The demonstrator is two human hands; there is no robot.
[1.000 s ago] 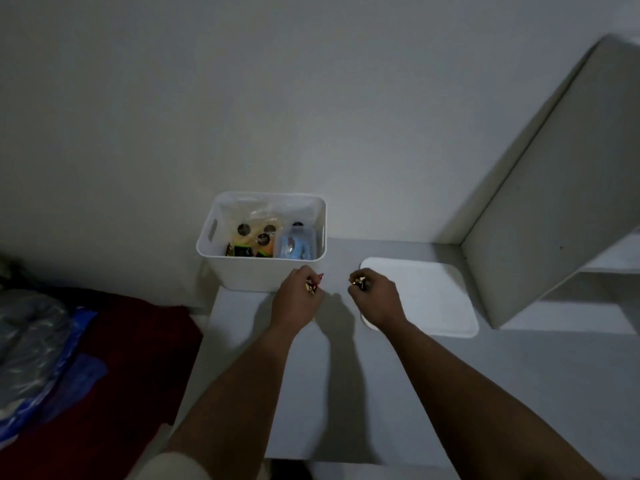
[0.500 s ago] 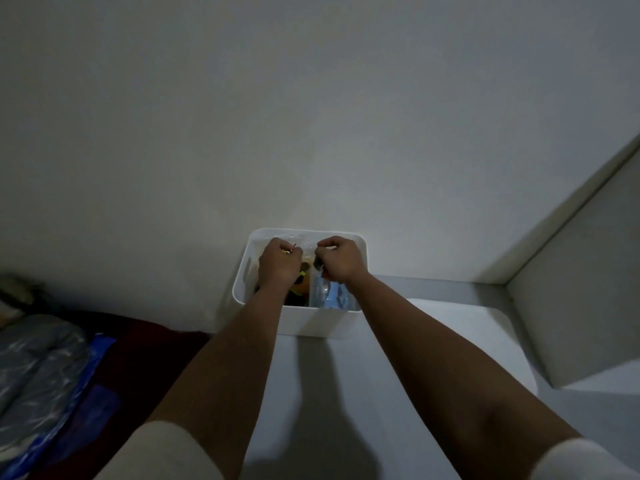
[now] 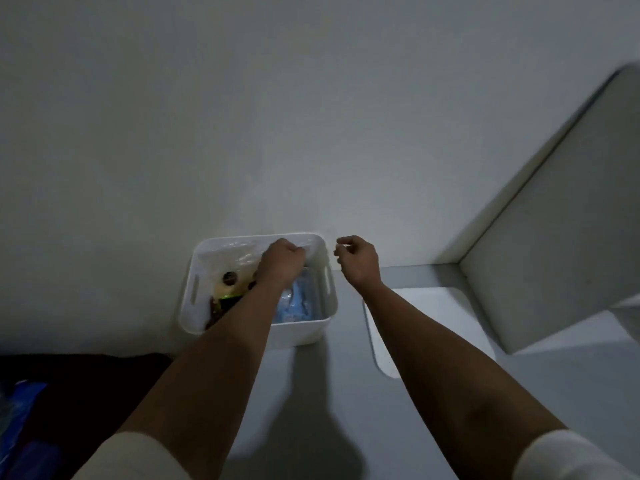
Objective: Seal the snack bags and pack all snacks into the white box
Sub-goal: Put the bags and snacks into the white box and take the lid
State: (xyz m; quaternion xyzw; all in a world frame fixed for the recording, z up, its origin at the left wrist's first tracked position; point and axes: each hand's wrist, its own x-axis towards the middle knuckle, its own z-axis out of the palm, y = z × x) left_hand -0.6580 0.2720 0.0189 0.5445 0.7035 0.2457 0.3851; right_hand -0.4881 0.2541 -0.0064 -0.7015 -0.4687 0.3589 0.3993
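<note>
Right now your left hand [image 3: 282, 259] is down inside the white box [image 3: 304, 332], fingers curled; whether it grips anything, you cannot tell. Your right hand [image 3: 356, 259] hangs just right of the box, loosely curled and holding nothing. The snacks sit in the box: a clear bag [image 3: 235, 256] at the far side, a blue pack [image 3: 298, 304] near right, dark wrappers [image 3: 221, 306] near left. They look light, soft and crinkly, probably slippery, so pinch them at the sealed edges and press gently. The white lid [image 3: 429, 299] lies flat to the right.
</note>
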